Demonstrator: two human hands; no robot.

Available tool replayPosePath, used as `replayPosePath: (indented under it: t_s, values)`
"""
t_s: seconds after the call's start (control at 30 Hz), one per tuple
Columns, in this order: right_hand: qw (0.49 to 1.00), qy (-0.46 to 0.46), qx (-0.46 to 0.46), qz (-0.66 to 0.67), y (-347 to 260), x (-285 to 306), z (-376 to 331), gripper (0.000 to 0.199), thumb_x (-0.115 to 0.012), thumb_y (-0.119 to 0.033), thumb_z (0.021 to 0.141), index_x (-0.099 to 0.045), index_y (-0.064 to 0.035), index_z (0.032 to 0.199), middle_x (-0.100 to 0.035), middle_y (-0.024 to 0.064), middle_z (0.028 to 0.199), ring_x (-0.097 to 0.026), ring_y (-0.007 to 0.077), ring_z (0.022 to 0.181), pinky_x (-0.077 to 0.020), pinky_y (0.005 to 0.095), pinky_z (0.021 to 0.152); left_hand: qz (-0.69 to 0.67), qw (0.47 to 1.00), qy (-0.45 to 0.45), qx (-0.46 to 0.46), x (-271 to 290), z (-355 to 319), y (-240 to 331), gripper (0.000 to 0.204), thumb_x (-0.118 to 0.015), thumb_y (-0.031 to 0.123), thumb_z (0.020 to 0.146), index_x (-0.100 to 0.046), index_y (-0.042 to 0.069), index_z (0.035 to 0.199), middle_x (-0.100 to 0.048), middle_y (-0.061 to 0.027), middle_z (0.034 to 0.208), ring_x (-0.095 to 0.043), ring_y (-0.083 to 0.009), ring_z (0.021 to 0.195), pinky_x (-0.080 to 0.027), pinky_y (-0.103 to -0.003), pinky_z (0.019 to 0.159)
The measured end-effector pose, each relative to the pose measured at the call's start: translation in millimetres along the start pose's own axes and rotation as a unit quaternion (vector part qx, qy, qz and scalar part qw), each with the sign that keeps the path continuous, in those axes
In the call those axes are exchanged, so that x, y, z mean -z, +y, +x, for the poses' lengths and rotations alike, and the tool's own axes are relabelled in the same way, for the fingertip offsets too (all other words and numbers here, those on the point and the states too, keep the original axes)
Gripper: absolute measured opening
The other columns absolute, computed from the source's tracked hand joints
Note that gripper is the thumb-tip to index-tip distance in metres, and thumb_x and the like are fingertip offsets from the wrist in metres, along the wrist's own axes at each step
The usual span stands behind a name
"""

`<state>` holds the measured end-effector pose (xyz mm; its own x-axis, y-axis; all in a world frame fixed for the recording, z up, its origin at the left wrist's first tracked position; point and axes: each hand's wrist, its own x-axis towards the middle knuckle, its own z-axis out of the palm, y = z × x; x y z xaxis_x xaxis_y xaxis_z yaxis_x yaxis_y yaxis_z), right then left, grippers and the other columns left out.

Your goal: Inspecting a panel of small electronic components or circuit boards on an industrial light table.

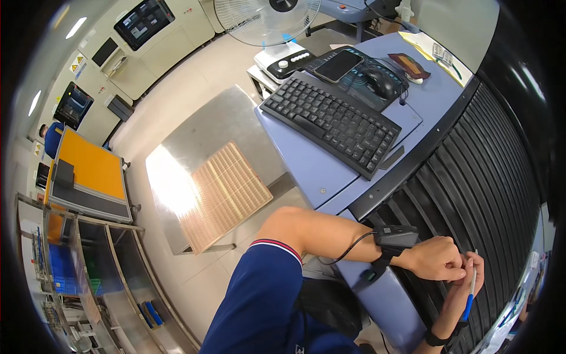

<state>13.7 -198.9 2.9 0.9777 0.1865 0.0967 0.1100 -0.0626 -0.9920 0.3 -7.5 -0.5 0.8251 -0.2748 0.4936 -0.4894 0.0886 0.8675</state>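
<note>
Pen point(469, 307): lower right of frame
Right hand point(477, 271): fingers bent, holding pen
Left hand point(435, 258): fingers curled; cannot tell whether pinching anything

The blue-grey console top point(306, 162) extended ahead and to the left of the left hand point(433, 258). It carried a black keyboard point(333, 121) nearest the hand and a dark mat point(356, 88) just beyond. A phone point(339, 65) and a mouse point(382, 82) lay on the mat. A brown wrapper point(407, 64) and, farther off, a yellow sheet point(418, 42) lay ahead. Well left of the hand, a metal table point(221, 118) carried a gridded panel point(227, 194).
</note>
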Motion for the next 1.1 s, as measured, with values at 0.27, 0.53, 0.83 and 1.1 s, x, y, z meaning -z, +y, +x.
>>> replayPosePath:
  t_s: [0.27, 0.53, 0.83, 1.1]
  values:
    - [1.0, 0.011, -0.002, 0.023, -8, 0, -2, 0.018, -0.056, -0.018, 0.102, -0.06, -0.0025, 0.111, -0.068, 0.0125, 0.094, -0.067, 0.0161, 0.087, -0.0539, 0.0264, 0.079, 0.021, 1.0, 0.009, 0.006, -4, 1, 0, 0.038, -0.064, 0.024, 0.087, -0.059, 0.0, 0.058, -0.049, -0.0128, 0.047, -0.047, -0.0277, 0.04, -0.034, -0.04, 0.046]
    - [0.999, 0.032, 0.008, 0.033, -14, -12, -5, 0.01, -0.057, -0.005, 0.099, -0.063, 0.0003, 0.106, -0.07, 0.0125, 0.092, -0.068, 0.0171, 0.085, -0.0541, 0.0261, 0.075, 0.038, 0.999, 0.005, -0.02, -1, 3, 3, 0.032, -0.063, 0.021, 0.089, -0.06, 0.001, 0.065, -0.054, -0.0126, 0.055, -0.054, -0.0295, 0.047, -0.039, -0.04, 0.049]
    - [0.995, -0.038, -0.015, 0.089, -28, -13, -5, 0.019, -0.068, 0.004, 0.088, -0.063, 0.0021, 0.106, -0.072, 0.0126, 0.097, -0.069, 0.0165, 0.091, -0.0551, 0.029, 0.082, 0.075, 0.989, -0.092, -0.088, 6, 1, 2, 0.011, -0.065, 0.01, 0.086, -0.067, 0.003, 0.079, -0.065, -0.0076, 0.076, -0.06, -0.0278, 0.081, -0.05, -0.038, 0.068]
    - [0.99, -0.061, -0.051, 0.114, -27, -9, 2, 0.034, -0.073, 0.002, 0.084, -0.059, 0.002, 0.116, -0.071, 0.0157, 0.101, -0.071, 0.0189, 0.089, -0.059, 0.0311, 0.08, 0.082, 0.986, -0.138, -0.044, 14, 3, 8, 0.012, -0.064, 0.01, 0.089, -0.072, 0.001, 0.089, -0.069, -0.0121, 0.091, -0.065, -0.0258, 0.094, -0.053, -0.036, 0.081]
